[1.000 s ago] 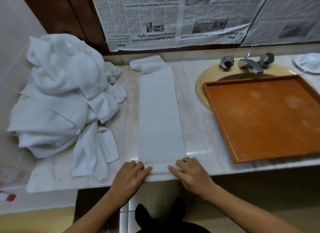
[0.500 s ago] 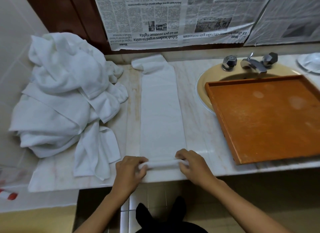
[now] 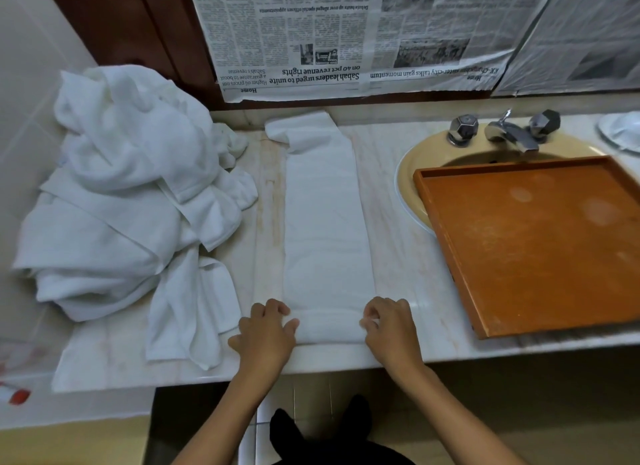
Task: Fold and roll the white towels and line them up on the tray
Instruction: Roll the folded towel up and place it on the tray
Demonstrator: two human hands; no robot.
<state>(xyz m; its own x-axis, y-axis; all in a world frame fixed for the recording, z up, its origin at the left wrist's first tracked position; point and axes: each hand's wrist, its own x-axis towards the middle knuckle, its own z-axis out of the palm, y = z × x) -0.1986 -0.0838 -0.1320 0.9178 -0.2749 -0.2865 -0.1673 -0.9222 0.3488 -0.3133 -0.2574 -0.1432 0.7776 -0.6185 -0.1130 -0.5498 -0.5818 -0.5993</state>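
Left of the flat orange wooden tray [image 3: 540,250], I see the left hand [image 3: 266,331] and right hand [image 3: 393,329] grasping the rolled end of the long, soft white towel [image 3: 325,229].

- Matt white terry cloth: towel strip [image 3: 325,222].
- Same cloth, crumpled: towel pile [image 3: 121,194], 9 o'clock.
- Glossy veined marble: surface [image 3: 408,256].
- Matt, blotchy wood: tray [image 3: 540,243], 3 o'clock.
- Shiny chromed metal: taps [image 3: 509,132], 1 o'clock.
- Matt paper: newspaper [image 3: 311,38], 12 o'clock.
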